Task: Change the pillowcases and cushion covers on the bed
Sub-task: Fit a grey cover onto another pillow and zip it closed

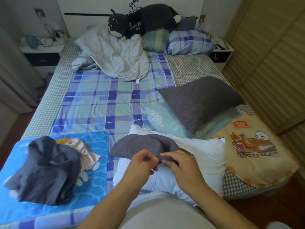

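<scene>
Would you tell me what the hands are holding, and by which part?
Both the left hand and right hand pinch the grey pillowcase at its near edge.

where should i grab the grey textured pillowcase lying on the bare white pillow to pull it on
Grip the grey textured pillowcase at its near edge, from the foot of the bed. Both the left hand and right hand pinch it there, where the fabric bunches; the rest drapes flat over the bare white pillow.

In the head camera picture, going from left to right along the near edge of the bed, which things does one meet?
Crumpled dark cloth on the blue mat → left hand → right hand, both pinching the grey cover → white pillow → yellow cartoon blanket.
</scene>
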